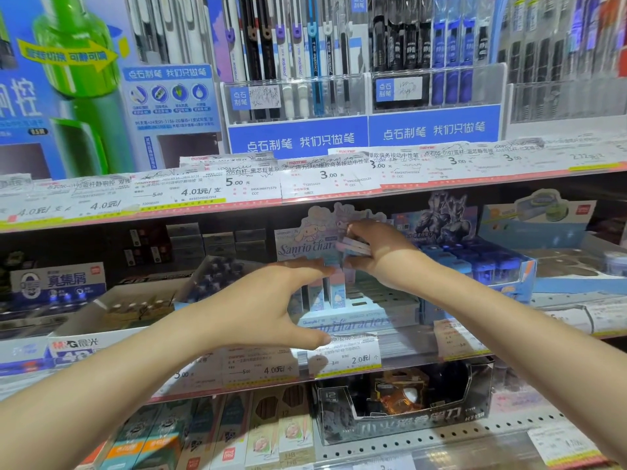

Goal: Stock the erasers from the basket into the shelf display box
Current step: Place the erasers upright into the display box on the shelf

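A single wide-angle view comes from the person's head, facing straight into a stocked shop shelf and tilted slightly down. It sits close: both forearms enter from the bottom corners and converge near the picture's middle, where the left hand (271, 307) and right hand (376, 252) meet at the display box (346, 320). Above the hands, the upper shelf's price strip (305, 184) bows with lens curvature, and pen racks (298, 62) fill the top edge. Below the hands, a lower shelf falls away toward the bottom edge. No second view exists, so nothing is shared.
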Tool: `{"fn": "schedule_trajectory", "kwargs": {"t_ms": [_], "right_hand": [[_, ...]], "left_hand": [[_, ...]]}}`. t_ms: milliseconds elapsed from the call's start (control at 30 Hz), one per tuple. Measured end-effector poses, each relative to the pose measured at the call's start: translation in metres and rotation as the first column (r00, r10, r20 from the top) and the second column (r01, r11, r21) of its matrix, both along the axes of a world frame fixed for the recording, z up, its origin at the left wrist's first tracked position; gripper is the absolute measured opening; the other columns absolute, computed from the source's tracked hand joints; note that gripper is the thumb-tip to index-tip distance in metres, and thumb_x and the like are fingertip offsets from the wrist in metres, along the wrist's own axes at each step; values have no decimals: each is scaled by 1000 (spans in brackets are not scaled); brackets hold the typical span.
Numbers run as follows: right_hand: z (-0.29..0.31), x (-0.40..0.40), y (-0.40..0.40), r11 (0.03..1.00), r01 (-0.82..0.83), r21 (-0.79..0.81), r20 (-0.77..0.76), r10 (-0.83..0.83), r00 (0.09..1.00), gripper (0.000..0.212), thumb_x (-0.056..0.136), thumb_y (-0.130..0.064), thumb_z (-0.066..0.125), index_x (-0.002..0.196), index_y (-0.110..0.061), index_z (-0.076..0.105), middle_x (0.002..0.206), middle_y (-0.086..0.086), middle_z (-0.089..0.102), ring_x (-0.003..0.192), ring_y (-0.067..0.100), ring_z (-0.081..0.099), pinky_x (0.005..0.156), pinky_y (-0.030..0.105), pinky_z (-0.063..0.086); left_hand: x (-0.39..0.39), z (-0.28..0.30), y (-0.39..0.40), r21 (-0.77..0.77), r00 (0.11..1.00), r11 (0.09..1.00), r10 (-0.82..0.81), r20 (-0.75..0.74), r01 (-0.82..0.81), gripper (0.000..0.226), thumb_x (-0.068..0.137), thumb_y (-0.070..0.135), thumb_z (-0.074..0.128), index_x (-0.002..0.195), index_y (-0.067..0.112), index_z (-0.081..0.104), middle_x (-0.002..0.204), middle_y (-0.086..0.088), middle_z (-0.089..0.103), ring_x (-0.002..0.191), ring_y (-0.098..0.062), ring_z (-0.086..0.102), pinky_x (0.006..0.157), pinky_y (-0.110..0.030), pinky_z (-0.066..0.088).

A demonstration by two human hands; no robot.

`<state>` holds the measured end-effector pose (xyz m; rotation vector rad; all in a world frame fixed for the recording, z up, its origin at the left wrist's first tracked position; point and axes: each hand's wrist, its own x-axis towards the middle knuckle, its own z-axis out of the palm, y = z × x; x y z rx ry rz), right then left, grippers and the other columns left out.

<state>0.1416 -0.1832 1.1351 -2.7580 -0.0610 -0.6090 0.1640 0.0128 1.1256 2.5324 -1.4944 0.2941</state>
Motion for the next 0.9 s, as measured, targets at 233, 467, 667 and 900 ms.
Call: {"fn": "schedule_trajectory", "kwargs": {"t_ms": [233, 467, 667, 900], "right_hand": [[4, -6, -2, 977, 71, -203, -56, -84, 995, 27, 92, -13, 50, 117, -5, 52, 129, 16, 52, 112, 31, 54, 84, 29, 41], [4, -11, -2, 1000, 3, -19, -104, -5, 995, 15, 94, -22, 48, 88, -9, 55, 85, 11, 56, 79, 24, 54, 66, 27, 38], [-2, -45, 12, 568, -248, 785, -35, 440, 897, 25, 94, -18, 49, 70, -13, 49, 45, -11, 40, 38, 2, 32, 38, 11, 26], [-4, -59, 14, 349, -295, 890, 10, 630, 776, 13, 80, -23, 57, 88, -12, 54, 66, -3, 44, 44, 2, 31, 36, 9, 23]], "left_hand": [[0, 0, -1, 13, 1000, 1000, 12, 3, -12, 85, 66, 62, 65, 137, 23, 38, 137, 9, 50, 120, -8, 49, 99, -25, 41], [-2, 4, -2, 11, 1000, 1000, 14, -15, -14, 72, 76, 54, 63, 138, 26, 40, 139, 12, 47, 124, -5, 45, 101, -20, 36], [0, 1, -12, -364, 997, 931, -30, -76, 0, 39, 79, 49, 55, 110, 26, 62, 108, 14, 65, 97, -2, 58, 86, -26, 47], [-17, 6, -26, -710, 757, 703, -439, -484, -46, 41, 51, 31, 60, 89, 16, 61, 82, -2, 64, 75, -7, 60, 66, -19, 49]]}}
